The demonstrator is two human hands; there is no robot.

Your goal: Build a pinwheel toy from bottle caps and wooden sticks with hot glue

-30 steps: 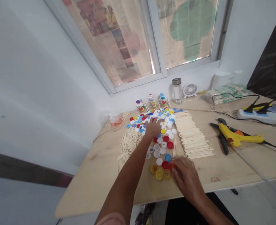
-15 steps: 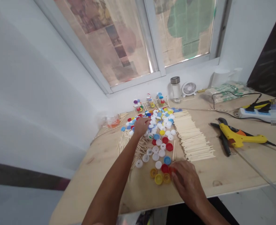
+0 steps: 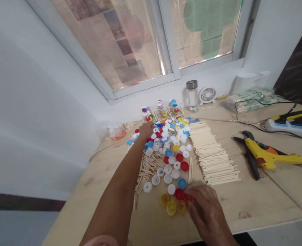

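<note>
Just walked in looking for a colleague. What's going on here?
A person is working with plastic bottle caps on a wooden table. Their left hand is at the far edge of the pile; their right hand is on a red cap. Wooden sticks lie in rows nearby, and a glue gun sits to the right.

Just beside my right hand lie three yellow bottle caps and a red cap, and one more red cap is touching my fingers. My left hand rests at the edge of a loose pile of many white, blue and red caps.
</note>
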